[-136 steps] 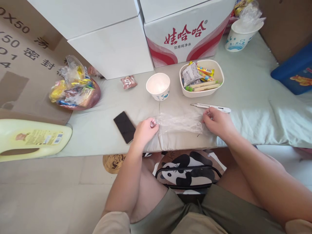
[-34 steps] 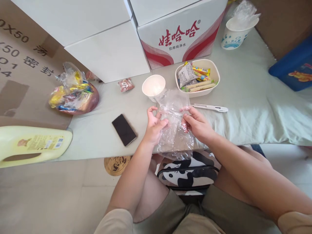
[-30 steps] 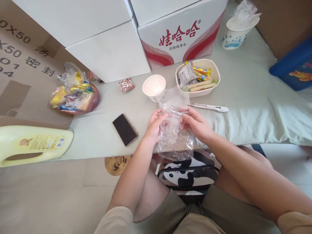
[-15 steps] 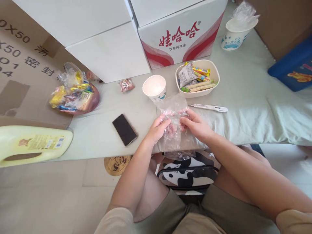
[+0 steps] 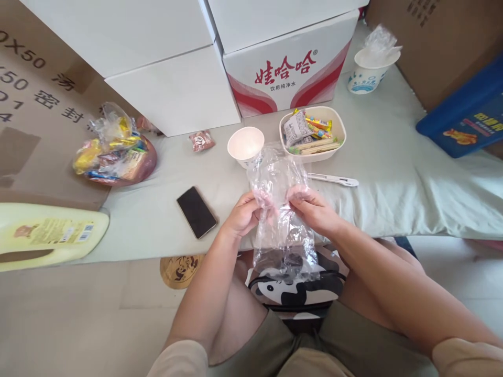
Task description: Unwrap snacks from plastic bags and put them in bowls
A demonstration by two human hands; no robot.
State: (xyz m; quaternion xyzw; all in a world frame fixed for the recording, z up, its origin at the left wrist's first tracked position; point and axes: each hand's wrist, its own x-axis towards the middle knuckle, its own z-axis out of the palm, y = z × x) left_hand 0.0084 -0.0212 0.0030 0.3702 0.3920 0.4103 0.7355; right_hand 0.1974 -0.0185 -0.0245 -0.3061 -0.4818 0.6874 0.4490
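Both my hands hold a clear plastic bag (image 5: 281, 230) upright in front of me, above the near edge of the cloth-covered table (image 5: 393, 173). My left hand (image 5: 243, 214) pinches the bag's left side and my right hand (image 5: 310, 209) pinches its right side, fingers closed on the film. The bag's lower part hangs down over my lap. An empty white paper cup (image 5: 246, 145) stands just behind the bag. To its right sits a cream bowl (image 5: 313, 134) filled with snack packets and sticks.
A black phone (image 5: 196, 211) lies left of my hands and a white pen-like tool (image 5: 334, 179) to the right. A bag of wrapped sweets (image 5: 113, 152), a small packet (image 5: 201, 140), white boxes, a red-printed carton (image 5: 286, 68), another cup (image 5: 367, 73), a blue box (image 5: 463, 115) and a yellow jug (image 5: 47, 235) surround them.
The bag lay stretched flat on the table between my hands; now it is lifted and held upright. Over the last second my hands came closer together and the bag hangs lower.
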